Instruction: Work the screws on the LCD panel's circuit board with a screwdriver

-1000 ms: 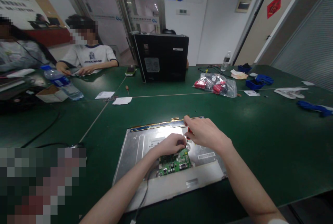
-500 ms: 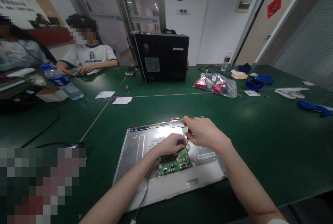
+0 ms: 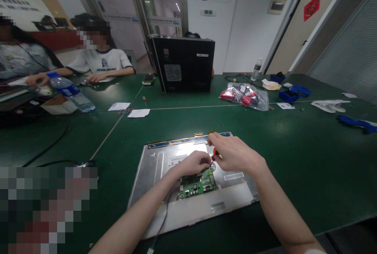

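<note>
A silver LCD panel (image 3: 153,173) lies back side up on the table, and a green circuit board (image 3: 198,187) sits at its middle. My right hand (image 3: 232,152) is closed around the red and black handle of a screwdriver (image 3: 216,152), whose thin shaft slants down to the board's upper right corner. Close by the shaft, my left hand (image 3: 196,162) has its fingers curled together over the board's top edge; what they pinch, if anything, is hidden. A grey cable (image 3: 165,216) runs from beside the board over the panel's front edge.
Beyond the panel stands a black computer case (image 3: 184,65). A plastic bag (image 3: 246,96) with red items lies right of it. At the left are a water bottle (image 3: 70,92), a small box (image 3: 59,105) and two seated people. Blue gloves (image 3: 299,90) rest at the far right.
My right hand has turned slightly and shows more of the red handle. My left hand stays in place. A seated person's hand has reached left, behind the bottle.
</note>
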A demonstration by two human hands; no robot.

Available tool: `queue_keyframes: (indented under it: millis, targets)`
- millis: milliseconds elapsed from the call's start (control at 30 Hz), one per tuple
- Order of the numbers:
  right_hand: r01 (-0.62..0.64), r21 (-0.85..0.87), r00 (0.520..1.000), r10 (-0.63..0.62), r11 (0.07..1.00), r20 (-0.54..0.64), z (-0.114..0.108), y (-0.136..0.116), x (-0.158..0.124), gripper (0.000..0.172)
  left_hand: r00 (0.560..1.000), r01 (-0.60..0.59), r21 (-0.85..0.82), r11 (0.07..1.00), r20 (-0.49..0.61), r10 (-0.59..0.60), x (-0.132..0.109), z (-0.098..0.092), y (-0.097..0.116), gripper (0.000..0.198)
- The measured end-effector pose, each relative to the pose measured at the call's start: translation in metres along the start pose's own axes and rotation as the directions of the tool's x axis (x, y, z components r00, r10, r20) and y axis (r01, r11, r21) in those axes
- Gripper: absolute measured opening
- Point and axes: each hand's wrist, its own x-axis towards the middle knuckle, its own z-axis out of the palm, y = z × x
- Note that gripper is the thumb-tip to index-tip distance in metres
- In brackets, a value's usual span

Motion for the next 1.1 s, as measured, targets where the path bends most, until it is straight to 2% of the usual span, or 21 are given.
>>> queue_keyframes:
  millis: [67, 267, 433, 500, 733, 900, 967, 1033, 1100]
  targets:
    - [-0.005, -0.005, 1.000, 0.005, 1.000, 0.003, 0.001, -0.001, 0.002, 0.027, 1.000, 0.004, 0.004, 1.000, 0.002, -0.004, -0.001, -0.001, 0.002, 0.013]
    - [-0.148, -0.101, 0.989, 0.144, 0.984, -0.045, 0.006, -0.002, 0.012, 0.018, 1.000, 0.011, 0.013, 1.000, -0.002, -0.011, -0.003, -0.003, 0.006, 0.012]
    - [0.012, 0.001, 0.997, -0.012, 1.000, -0.071, 0.007, 0.002, 0.004, 0.026, 1.000, 0.007, 0.000, 1.000, -0.005, -0.007, -0.001, -0.001, 0.002, 0.013]
    - [0.020, 0.009, 0.999, -0.020, 1.000, -0.050, 0.007, 0.003, 0.003, 0.027, 1.000, 0.014, 0.003, 1.000, -0.010, -0.014, -0.001, 0.000, 0.002, 0.012]
    - [-0.191, -0.095, 0.982, 0.188, 0.977, -0.033, 0.007, -0.002, 0.013, 0.025, 1.000, 0.014, 0.003, 1.000, -0.004, -0.014, -0.002, -0.001, 0.002, 0.012]
    - [0.009, 0.013, 1.000, -0.008, 1.000, -0.030, 0.004, 0.001, 0.004, 0.028, 1.000, 0.009, -0.010, 1.000, -0.006, -0.009, 0.000, 0.001, -0.003, 0.013]
    - [0.038, 0.034, 0.999, -0.038, 0.999, -0.011, 0.005, 0.001, 0.003, 0.031, 1.000, 0.008, -0.012, 1.000, -0.007, -0.009, 0.000, 0.002, -0.004, 0.014]
    - [-0.007, 0.009, 1.000, 0.007, 1.000, -0.001, 0.006, -0.001, 0.006, 0.030, 1.000, 0.004, -0.017, 1.000, -0.004, -0.004, 0.000, 0.002, -0.004, 0.015]
    - [-0.103, -0.042, 0.995, 0.103, 0.994, -0.008, 0.008, -0.003, 0.009, 0.024, 1.000, -0.002, -0.022, 1.000, -0.003, 0.002, 0.000, 0.001, -0.002, 0.014]
